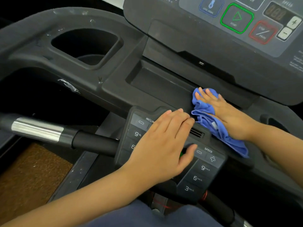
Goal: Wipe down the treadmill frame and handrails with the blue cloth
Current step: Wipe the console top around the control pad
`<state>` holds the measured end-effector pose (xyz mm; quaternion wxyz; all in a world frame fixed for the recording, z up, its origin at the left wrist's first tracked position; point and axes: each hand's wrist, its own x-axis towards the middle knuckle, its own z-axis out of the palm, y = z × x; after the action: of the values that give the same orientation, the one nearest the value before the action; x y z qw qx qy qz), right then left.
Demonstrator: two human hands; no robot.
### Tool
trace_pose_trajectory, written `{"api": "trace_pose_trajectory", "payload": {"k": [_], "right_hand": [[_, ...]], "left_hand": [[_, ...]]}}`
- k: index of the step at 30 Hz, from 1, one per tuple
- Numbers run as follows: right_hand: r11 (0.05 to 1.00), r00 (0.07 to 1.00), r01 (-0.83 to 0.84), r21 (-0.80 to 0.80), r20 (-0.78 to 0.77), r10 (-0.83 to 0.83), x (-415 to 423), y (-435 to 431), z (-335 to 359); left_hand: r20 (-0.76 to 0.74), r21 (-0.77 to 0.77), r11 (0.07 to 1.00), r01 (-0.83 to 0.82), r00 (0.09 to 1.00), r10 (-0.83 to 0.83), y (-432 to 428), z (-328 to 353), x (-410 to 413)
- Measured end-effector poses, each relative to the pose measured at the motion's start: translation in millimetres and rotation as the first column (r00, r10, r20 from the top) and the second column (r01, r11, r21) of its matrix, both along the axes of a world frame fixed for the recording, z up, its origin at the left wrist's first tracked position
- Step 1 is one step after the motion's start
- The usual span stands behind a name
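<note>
Here, the right hand presses crumpled blue cloth onto a seemingly matte frame.

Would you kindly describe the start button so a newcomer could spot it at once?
Find the tilted console at the top, above where the right hand presses the blue cloth. The start button is the middle of three outlined squares. It alone has a green border and play triangle; the cool-down button to its left is blue, the stop button to its right red.

Matt plastic console; soft cloth; shiny metal handrail.
</note>
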<state>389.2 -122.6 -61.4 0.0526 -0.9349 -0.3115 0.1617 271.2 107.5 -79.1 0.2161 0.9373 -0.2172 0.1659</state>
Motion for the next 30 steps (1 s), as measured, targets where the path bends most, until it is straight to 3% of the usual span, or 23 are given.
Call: {"api": "trace_pose_trajectory", "payload": {"k": [3,19,22,25,27,30], "right_hand": [[0.985,0.986,-0.128,-0.114,0.093,0.139,18.1,15.1,5.1],[0.99,0.976,-0.136,0.033,0.176,0.128,63.2,168.9,-7.8],[0.99,0.994,-0.06,0.127,0.1,0.048,63.7,178.7,-9.8],[0.926,0.989,0.124,0.357,-0.116,-0.088,53.9,197.2,-2.5],[0.895,0.959,0.157,0.418,-0.282,-0.036,42.1,199.7,3.2],[0.931,0.934,0.035,0.362,-0.344,0.099,29.6,196.5,6.9]], "left_hand": [[-0.001,0.014,1.0,-0.002,1.0,0.002,-1.6,-0.3,1.4],[0.033,-0.013,1.0,-0.006,0.999,0.006,-2.8,-2.3,3.3],[0.024,-0.026,0.999,-0.028,0.999,0.029,-5.5,-0.3,4.7],[0.015,-0.04,0.998,-0.04,0.999,0.041,-6.9,0.5,3.0],[0.017,-0.061,0.998,-0.034,0.999,0.035,-5.6,-0.2,1.8],[0.031,-0.071,0.997,-0.036,0.999,0.038,-3.3,-1.2,0.9]]}}
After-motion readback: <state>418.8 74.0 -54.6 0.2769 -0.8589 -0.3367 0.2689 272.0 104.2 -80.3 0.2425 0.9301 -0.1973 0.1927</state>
